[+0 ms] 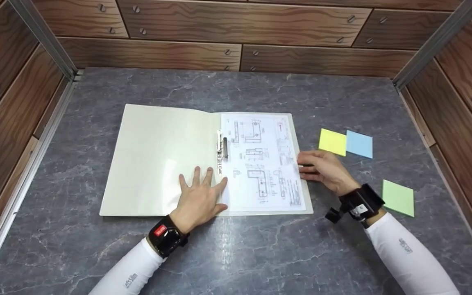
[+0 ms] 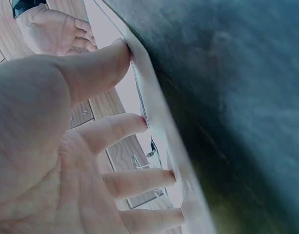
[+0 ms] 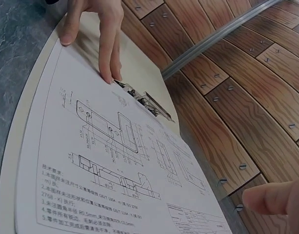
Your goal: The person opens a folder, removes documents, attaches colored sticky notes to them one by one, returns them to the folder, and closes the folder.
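If the right hand (image 1: pixel 326 169) tugged unevenly at the right edge of the folder (image 1: pixel 146 155), the top drawing (image 1: pixel 262 164) could crease — whether it pinches anything, I cannot tell. The left hand (image 1: pixel 199 200) lies spread wide on the folder, mid-frame. Counted: one folder, one metal clip (image 1: pixel 225 148), three note pads (image 1: pixel 398 198) at right.

The person's snug white sleeves (image 1: pixel 414 262) each carry small grey lettering (image 1: pixel 405 246). The left wristband (image 1: pixel 167 239) is bulky and black, with a red label (image 1: pixel 160 230); the right wristband (image 1: pixel 368 198), also black, has a pale patch (image 1: pixel 358 210) and a small block (image 1: pixel 333 215).
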